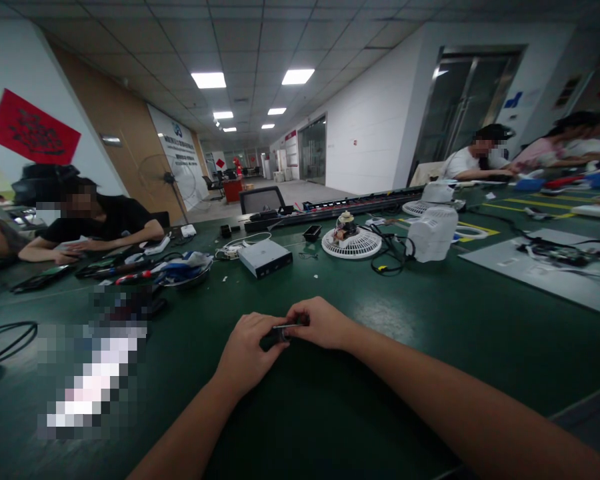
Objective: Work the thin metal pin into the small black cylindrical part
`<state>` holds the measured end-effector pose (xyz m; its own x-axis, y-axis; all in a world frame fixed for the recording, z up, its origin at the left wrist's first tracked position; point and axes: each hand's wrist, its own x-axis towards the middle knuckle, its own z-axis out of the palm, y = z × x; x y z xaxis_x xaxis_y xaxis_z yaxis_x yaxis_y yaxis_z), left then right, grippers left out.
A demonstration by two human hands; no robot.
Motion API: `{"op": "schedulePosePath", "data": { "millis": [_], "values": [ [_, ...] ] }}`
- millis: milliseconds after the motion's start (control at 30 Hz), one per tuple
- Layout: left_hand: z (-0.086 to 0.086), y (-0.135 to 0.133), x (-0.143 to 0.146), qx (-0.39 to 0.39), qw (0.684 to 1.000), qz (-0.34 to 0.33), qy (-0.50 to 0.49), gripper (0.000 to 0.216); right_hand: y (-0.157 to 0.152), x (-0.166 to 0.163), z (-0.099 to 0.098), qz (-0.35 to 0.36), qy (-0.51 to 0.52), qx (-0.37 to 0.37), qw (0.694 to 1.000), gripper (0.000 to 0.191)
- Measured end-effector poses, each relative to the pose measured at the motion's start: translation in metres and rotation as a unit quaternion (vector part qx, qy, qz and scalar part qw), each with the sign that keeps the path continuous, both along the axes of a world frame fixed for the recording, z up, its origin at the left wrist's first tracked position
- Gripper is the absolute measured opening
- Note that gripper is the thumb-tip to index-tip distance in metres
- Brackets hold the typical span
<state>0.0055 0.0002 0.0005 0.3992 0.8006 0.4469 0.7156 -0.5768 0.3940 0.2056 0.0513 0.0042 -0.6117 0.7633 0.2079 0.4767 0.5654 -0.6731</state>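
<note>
Over the green tabletop (360, 387), my left hand (250, 347) and my right hand (323, 323) meet at their fingertips. Between them is a small dark object (281, 332) with a thin, light-edged top; its kind cannot be made out. The left thumb and fingers are closed around its left side. My right fingers pinch its right end. Fingers cover most of it. Beyond my hands lies a grey, box-shaped disc drive (265, 257), apart from both.
A white fan grille with a motor (351, 241), a white plastic housing (434, 233) and black cables (393, 250) lie farther back. Left are a blue-and-white bundle (185, 268) and a blurred bright patch (97, 380). A grey panel (545, 267) lies right. Other people sit at both sides.
</note>
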Motion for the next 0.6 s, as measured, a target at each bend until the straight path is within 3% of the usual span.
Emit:
{"op": "schedulePosePath", "data": {
  "millis": [267, 433, 600],
  "values": [
    [-0.0010, 0.0014, 0.0036, -0.010, 0.998, 0.052, -0.022, 0.031, -0.0015, -0.0028, -0.0008, -0.019, 0.052, -0.006, 0.998, 0.021],
    [-0.0019, 0.0049, 0.0038, -0.020, 0.988, 0.133, -0.074, 0.025, 0.0014, 0.0001, 0.0023, -0.050, 0.064, 0.049, 0.995, 0.021],
    [-0.0009, 0.0058, 0.0001, -0.024, 0.981, 0.175, -0.079, 0.021, 0.0048, 0.0050, 0.0042, -0.058, -0.011, 0.121, 0.991, 0.019]
  ]
}}
